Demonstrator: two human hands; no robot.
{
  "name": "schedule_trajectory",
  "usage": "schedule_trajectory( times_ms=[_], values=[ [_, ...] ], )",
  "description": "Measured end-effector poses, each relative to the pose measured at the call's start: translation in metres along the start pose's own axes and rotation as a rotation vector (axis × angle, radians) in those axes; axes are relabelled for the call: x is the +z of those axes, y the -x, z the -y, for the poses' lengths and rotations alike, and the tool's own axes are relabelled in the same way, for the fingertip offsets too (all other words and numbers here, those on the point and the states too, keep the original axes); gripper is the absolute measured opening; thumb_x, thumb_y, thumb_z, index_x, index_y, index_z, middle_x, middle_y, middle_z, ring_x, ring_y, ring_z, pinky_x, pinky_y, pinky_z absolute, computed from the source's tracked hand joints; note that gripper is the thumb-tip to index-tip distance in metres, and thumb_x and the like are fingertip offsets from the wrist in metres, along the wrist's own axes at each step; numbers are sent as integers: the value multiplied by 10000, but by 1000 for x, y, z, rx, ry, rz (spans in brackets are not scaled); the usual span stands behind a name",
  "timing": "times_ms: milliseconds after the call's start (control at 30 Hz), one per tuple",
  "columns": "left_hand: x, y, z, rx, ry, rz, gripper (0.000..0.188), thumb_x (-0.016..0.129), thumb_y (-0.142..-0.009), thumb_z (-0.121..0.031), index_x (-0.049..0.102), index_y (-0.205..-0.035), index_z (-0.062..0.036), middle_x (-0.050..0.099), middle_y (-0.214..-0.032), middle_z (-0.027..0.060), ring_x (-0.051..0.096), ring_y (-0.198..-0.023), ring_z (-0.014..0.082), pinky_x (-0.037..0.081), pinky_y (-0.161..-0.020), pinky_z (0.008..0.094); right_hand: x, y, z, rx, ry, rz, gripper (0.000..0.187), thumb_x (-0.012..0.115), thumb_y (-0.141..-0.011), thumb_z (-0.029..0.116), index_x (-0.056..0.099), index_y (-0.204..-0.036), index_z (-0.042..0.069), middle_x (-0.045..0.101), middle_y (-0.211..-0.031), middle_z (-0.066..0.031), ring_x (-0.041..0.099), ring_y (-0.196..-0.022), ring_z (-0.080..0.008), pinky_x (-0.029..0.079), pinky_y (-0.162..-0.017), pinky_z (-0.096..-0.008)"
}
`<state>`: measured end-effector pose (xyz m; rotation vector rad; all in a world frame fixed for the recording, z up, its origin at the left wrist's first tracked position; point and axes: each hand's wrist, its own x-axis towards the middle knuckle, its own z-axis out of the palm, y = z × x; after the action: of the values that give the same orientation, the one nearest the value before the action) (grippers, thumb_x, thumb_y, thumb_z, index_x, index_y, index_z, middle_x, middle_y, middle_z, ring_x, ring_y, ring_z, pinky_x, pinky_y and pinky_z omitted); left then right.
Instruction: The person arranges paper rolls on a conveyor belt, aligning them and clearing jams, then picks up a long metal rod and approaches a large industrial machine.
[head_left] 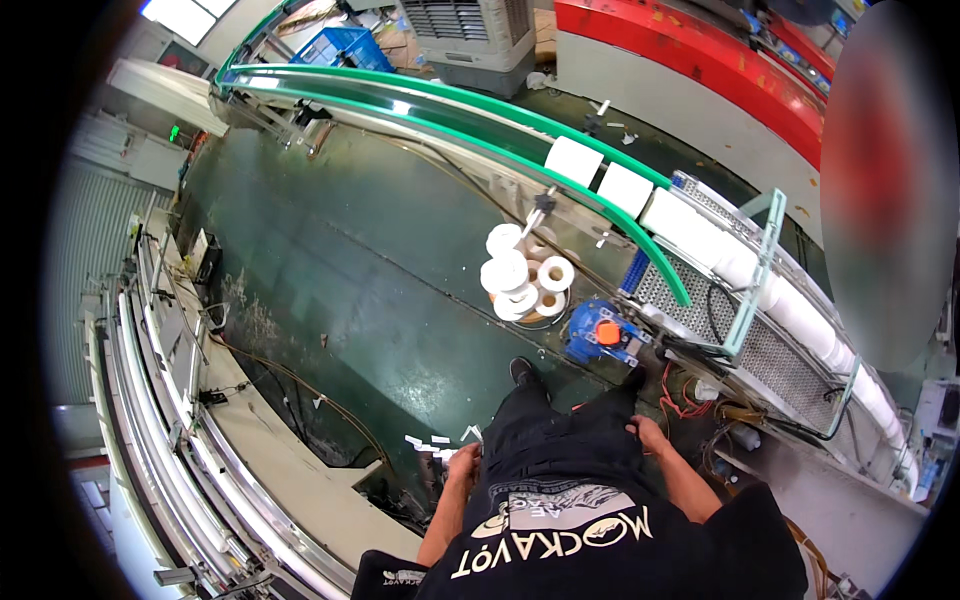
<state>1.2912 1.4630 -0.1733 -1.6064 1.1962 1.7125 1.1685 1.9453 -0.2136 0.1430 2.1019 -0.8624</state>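
My left hand [464,461] is beside my left thigh with its fingers curled in against the black trousers [560,440]. Several white strips [430,446] show just to the left of it, lower down. On the other side, my right hand [651,435] is at my right thigh, its fingers bent and touching the trouser leg. Both hands look closed, and whatever they may hold is hidden. Ahead of my feet, white rolls with hollow cores [508,270] are stacked in a pile. A blue motor with an orange cap [606,333] stands to the right of the pile.
A green-railed conveyor [450,118] curves across the far side, carrying white rolls [625,188] toward a perforated metal belt [790,370] at right. Long machine rails [190,440] line the left. Cables [290,375] cross the green floor. A blue crate [343,50] and a grey cooler [470,40] stand behind.
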Motion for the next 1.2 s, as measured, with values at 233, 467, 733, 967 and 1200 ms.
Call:
schedule_trajectory(
  times_ms=[233,467,733,967,1200],
  values=[
    [-82,-1,-37,38,297,-101,373,585,-989,-220,577,-1298,-11,675,-1147,145,692,-930,231,588,-768,346,4,-73,185,-74,-68,195,359,635,-909,316,711,-1087,14,726,-896,-159,693,-816,-291,544,-749,-414],
    [-146,-88,-20,525,-997,-168,258,649,-902,-301,746,-954,-67,682,-789,52,617,-716,174,481,-650,328,67,-143,258,-46,-120,99,407,624,-908,407,726,-1074,51,715,-905,-138,682,-768,-227,540,-623,-393],
    [-228,-110,-195,414,-762,-86,297,647,-900,-315,746,-978,-46,674,-788,45,603,-702,185,469,-637,332,104,-223,402,241,-457,169,412,551,-978,381,692,-956,-6,641,-770,-64,615,-710,-217,493,-589,-415],
    [-227,-102,-446,114,48,-166,208,661,-915,-305,692,-959,-103,574,-698,-36,502,-596,91,364,-513,263,109,-317,482,95,-202,103,346,530,-887,254,714,-1000,-16,699,-823,-208,696,-672,-302,573,-628,-427],
    [-261,-189,-587,193,-372,-105,340,585,-946,-363,722,-980,-54,659,-860,61,581,-774,149,441,-672,319,96,-333,573,248,-501,-104,273,565,-867,187,724,-961,-14,705,-754,-143,704,-645,-254,583,-560,-382]
  ],
)
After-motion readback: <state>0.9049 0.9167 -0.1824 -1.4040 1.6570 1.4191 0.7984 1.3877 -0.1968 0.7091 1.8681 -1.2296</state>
